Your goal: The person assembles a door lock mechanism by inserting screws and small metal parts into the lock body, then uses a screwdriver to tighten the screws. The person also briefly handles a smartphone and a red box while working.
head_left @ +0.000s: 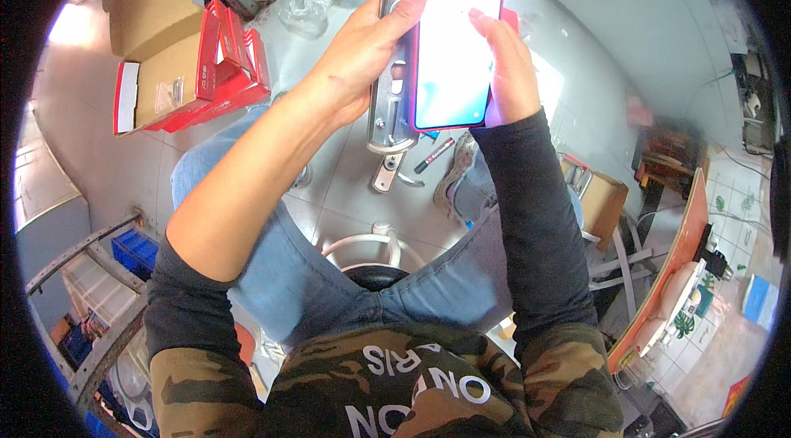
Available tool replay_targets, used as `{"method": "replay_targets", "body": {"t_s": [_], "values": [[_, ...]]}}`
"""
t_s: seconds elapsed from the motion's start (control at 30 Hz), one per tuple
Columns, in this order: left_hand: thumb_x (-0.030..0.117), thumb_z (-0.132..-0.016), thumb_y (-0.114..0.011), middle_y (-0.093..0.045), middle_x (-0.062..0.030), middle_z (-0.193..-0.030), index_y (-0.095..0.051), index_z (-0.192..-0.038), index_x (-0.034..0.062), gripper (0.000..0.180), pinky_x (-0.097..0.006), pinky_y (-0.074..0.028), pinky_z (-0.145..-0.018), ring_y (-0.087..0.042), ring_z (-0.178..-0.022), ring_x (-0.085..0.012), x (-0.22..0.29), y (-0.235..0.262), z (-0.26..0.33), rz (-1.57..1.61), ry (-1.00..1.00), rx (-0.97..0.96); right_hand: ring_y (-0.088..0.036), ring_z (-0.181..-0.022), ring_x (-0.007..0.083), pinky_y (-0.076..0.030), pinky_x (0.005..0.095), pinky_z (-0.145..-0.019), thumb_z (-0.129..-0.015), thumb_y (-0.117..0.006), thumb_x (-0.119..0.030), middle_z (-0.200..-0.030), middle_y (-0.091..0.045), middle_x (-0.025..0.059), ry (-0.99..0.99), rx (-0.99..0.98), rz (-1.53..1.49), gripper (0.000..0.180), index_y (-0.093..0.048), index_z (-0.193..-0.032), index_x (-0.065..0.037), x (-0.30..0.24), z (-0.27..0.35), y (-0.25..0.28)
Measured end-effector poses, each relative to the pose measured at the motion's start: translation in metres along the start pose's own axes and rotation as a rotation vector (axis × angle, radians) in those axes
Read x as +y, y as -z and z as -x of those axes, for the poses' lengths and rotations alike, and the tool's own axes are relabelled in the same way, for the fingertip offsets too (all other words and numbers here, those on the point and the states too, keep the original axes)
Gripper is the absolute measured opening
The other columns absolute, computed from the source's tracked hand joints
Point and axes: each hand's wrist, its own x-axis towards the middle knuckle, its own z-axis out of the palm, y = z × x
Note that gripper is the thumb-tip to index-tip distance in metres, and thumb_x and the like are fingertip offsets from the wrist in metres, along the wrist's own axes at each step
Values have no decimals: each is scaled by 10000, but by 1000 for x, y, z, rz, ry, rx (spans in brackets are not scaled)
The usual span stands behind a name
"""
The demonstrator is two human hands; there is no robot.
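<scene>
Phone [457, 42], red-cased, screen lit: held upright in the upper centre of the frame, between both hands. By the left hand [362, 55] its left edge is gripped, the thumb laid at the rim; the fingers are hidden. By the right hand [515, 71] its right side is clasped, the thumb held over the screen. Metal plate [392, 129], long: placed beneath the left hand, along the phone's left side; whether it too is gripped cannot be told.

Handle [384, 173], with short plate: set on the floor, centre. Marker [434, 156], dark: laid just right of it. Open box [169, 92], red-edged: placed upper left, against red boxes [247, 75]. Clear bag [306, 5]: laid at upper left of centre. Blue crate [136, 252]: stored lower left.
</scene>
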Motion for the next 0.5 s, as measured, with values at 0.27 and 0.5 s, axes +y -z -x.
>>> {"method": "replay_targets", "body": {"t_s": [0.27,0.5], "values": [[426,-841,-536,-539,-23,-974,-435,-1148,71,481,-243,-471,-617,-542,-837,-96,-8,4,2,9,5,32,-577,-760,131,-461,244,-670,-821,-540,-223,-884,-587,82,20,-67,-5,305,-530,-1007,18,9,-4,1],[342,-879,-491,-599,-63,-937,-479,-1125,46,385,-299,-514,-677,-604,-801,-155,-6,15,-9,287,180,42,-553,-838,130,-427,234,-729,-841,-504,-286,-922,-571,72,16,-120,26,338,-528,-1001,10,7,-4,2]]}}
